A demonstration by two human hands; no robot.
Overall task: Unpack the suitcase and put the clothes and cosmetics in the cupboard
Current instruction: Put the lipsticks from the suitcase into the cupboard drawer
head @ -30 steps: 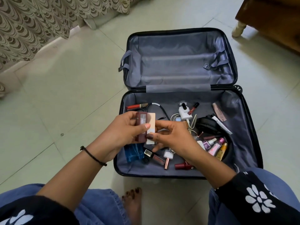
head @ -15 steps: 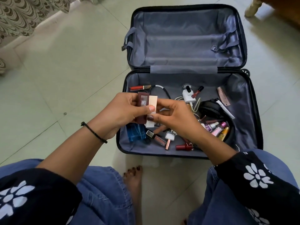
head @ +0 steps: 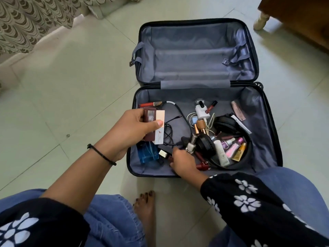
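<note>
The black suitcase (head: pixel 272 126) lies open on the floor, its grey-lined lid half holding nothing. My left hand (head: pixel 131 129) grips a maroon box (head: pixel 148 114) and a cream box (head: pixel 160 135) together above the left side of the lower half. My right hand (head: pixel 185 164) reaches down to the front edge among small cosmetics; its fingertips are hidden. A blue perfume bottle (head: pixel 148 154), a red lipstick (head: pixel 148 104), several small tubes (head: pixel 231 150), black headphones (head: pixel 204 145), a white charger (head: pixel 202 109) and a black cable (head: pixel 178 118) lie inside.
The suitcase sits on pale tiled floor (head: pixel 71 97). A patterned curtain (head: pixel 26 24) hangs at the top left and a wooden furniture leg (head: pixel 260 22) stands at the top right. My bare foot (head: pixel 146 207) and knees are just before the suitcase's front edge.
My right hand has let go of the cream box and dropped to the suitcase's front edge. My left hand now holds both boxes alone.
</note>
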